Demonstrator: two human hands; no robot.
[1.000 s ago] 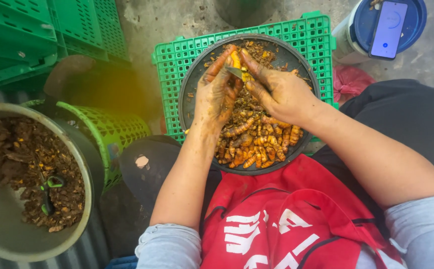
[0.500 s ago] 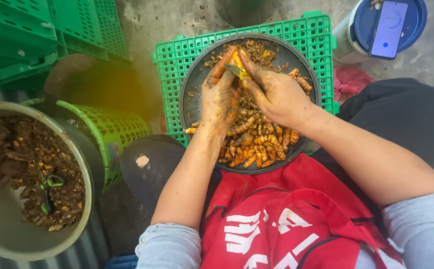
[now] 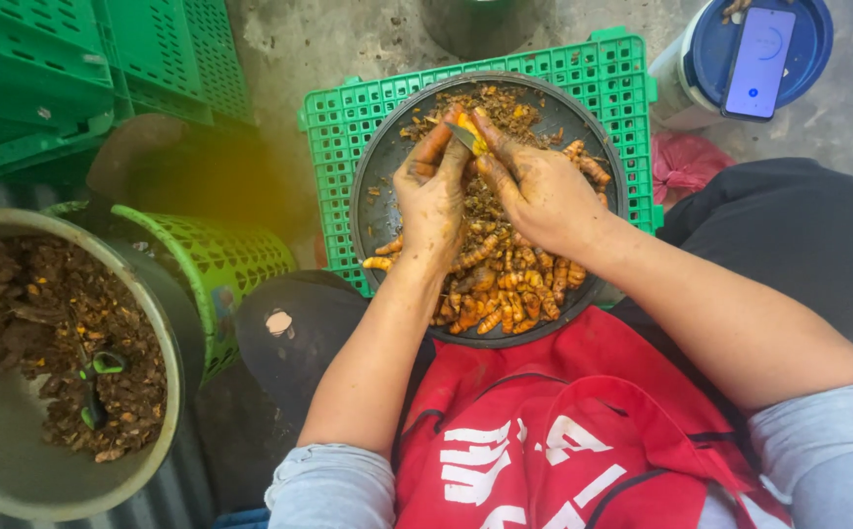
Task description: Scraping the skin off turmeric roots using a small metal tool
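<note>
Now both hands sit a little higher over the round dark tray (image 3: pixel 377 186) than a moment ago, closer to its far rim. The left hand (image 3: pixel 433 201) and right hand (image 3: pixel 536 191) meet at the fingertips, pinched shut around one orange root (image 3: pixel 468 130), with a small blade (image 3: pixel 463 140) against it. The heap of roots (image 3: pixel 500 289) lies unchanged at the near side of the tray, which rests on a green crate (image 3: pixel 333 147). A bucket of peelings (image 3: pixel 44 323) stands well apart at left.
</note>
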